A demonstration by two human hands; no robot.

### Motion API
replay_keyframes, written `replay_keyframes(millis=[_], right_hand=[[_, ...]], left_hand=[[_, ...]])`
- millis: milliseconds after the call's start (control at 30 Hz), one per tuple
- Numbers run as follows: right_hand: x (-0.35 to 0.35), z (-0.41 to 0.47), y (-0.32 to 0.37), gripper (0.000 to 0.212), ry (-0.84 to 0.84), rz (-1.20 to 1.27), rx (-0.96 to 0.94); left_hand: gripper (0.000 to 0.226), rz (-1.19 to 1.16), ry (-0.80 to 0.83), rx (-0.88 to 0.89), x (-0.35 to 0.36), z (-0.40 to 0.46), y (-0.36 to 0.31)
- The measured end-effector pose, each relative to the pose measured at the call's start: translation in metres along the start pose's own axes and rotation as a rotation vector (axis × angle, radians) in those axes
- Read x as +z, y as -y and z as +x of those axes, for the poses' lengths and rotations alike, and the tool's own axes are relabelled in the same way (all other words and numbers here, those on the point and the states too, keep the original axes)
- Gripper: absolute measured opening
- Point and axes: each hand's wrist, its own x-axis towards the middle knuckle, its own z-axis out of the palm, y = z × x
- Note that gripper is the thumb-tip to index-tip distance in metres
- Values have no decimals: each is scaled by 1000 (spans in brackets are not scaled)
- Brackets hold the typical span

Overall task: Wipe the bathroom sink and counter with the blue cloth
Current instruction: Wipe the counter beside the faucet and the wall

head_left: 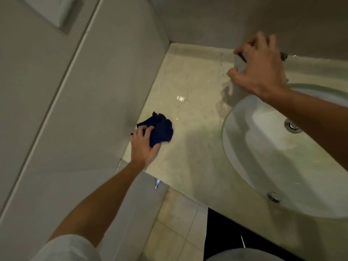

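Blue cloth [162, 129] bunched on the marble bench [190, 110], near-left corner, just beside the left wall [90, 102]. Left hand [144, 145] grip closed on the cloth, pressing it onto the bench. Right hand [259, 65] at far side of bench by the back wall, fingers curled around a small clear object, too blurred to name. White oval sink [250, 147] on the right, chrome drain [293, 126] inside. Tiled floor [175, 228] below the bench edge.
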Motion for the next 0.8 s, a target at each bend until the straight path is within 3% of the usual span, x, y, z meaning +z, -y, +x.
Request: replay_keyframes(millis=[167, 400, 600, 800], right_hand=[[-4, -4, 2, 57, 18, 14, 6], [-4, -7, 2, 61, 45, -20, 11], [-6, -8, 2, 57, 41, -42, -4], [-7, -6, 1, 53, 33, -6, 1]], left_hand=[[59, -20, -34, -181, 14, -59, -48], [65, -97, -10, -204, 38, -139, -185], [64, -180, 115, 68, 66, -199, -300], [54, -240, 13, 185, 69, -191, -284]])
